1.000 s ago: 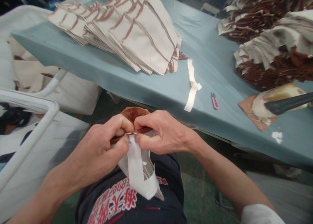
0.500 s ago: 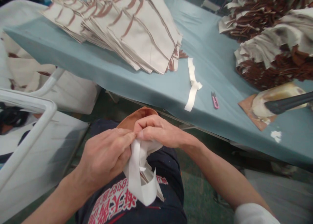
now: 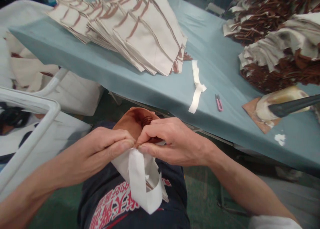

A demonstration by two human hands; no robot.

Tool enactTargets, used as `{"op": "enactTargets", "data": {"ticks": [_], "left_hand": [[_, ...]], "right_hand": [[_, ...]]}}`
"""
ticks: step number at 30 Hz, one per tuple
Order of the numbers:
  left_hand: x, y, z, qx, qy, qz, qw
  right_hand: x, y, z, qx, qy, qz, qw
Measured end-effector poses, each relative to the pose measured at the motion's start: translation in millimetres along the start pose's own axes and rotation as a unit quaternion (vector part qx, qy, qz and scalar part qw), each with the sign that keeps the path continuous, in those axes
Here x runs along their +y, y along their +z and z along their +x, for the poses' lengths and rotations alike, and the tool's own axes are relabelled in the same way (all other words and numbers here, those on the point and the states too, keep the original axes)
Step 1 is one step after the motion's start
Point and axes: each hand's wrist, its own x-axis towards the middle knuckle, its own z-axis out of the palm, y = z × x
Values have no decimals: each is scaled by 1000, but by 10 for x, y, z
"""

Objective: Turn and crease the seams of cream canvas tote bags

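Between finger and thumb, my left hand pinches the edge of a brown leather piece with a white backing. My right hand pinches the same edge, its fingertips almost touching those of the left. The brown side curves up beyond my hands. Below them, over my lap, hang the white backing and a looped white tape strip. What lies exactly between the fingertips is hidden.
The blue-covered table holds stacked cream panels, another white strip, pink thread snips, a glue container with a black-handled tool, and brown-and-white piles. A white cart rail stands left.
My left hand has flattened and shifted left, spreading the piece so more brown leather and white backing show. My right hand has moved slightly lower. Both keep pinching the edge.
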Motion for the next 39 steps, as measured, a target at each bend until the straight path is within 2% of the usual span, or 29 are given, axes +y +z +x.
{"op": "enactTargets", "data": {"ticks": [2,7,12,15,19,22,25,28,30,34,39], "left_hand": [[-27,4,12,-32,32,-9,999],[-96,92,-5,-1,65,1,998],[-132,96,39,-17,40,-40,998],[-131,81,94,-39,-5,-85,996],[-39,85,125,-69,-58,-161,983],[99,146,56,-89,-33,-188,978],[228,256,-88,-48,31,-111,992],[295,353,-243,19,102,-17,994],[304,384,-319,41,134,-14,990],[275,423,-393,49,135,-47,988],[249,544,-473,107,113,-55,986]], "right_hand": [[7,8,-12,-1,-2,-30,1000],[-15,59,-28,20,22,-82,996],[-89,119,-3,4,45,-220,974],[-123,160,-7,1,33,-262,965],[-169,160,-82,42,-3,-241,970],[-198,110,-171,19,-33,-153,988],[-221,96,-253,-17,-91,-80,992],[-248,181,-298,-7,-132,-97,986],[-263,266,-307,11,-156,-91,984],[-231,332,-289,56,-176,-55,981],[-19,177,-227,54,-125,-8,991]]}}
